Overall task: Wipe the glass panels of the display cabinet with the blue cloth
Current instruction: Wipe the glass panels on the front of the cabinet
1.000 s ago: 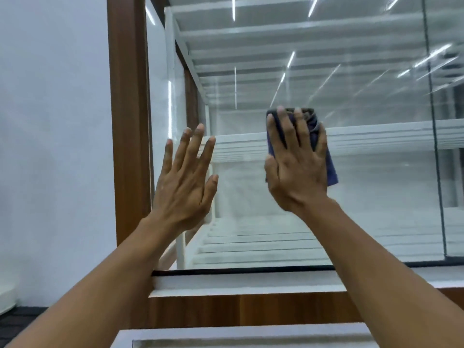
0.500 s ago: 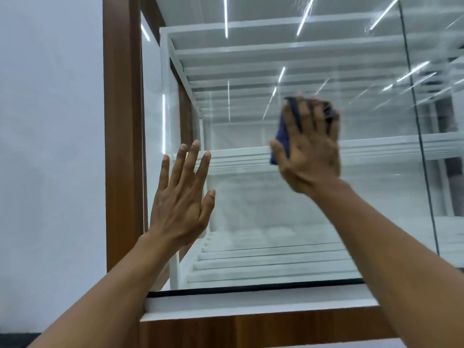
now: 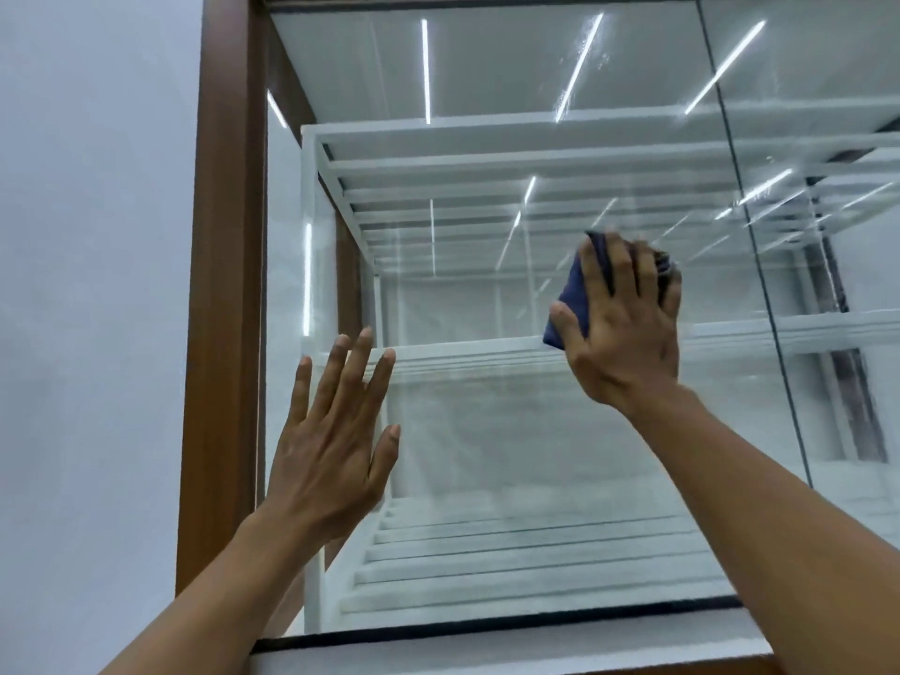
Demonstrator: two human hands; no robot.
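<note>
Mid-wipe, the flat-fingered right hand [image 3: 628, 328] presses the blue cloth [image 3: 567, 304] on the glass panel [image 3: 487, 455] at two o'clock, the left hand [image 3: 331, 450] is splayed and empty, and the next stroke probably needs even pressure.

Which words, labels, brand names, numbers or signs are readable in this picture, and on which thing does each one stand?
None: no readable text is visible.
The blue cloth, the glass panel, the brown wooden frame, the white shelves and the wall carry no writing. The bright lines on the glass are reflections of lights, not letters.
</note>
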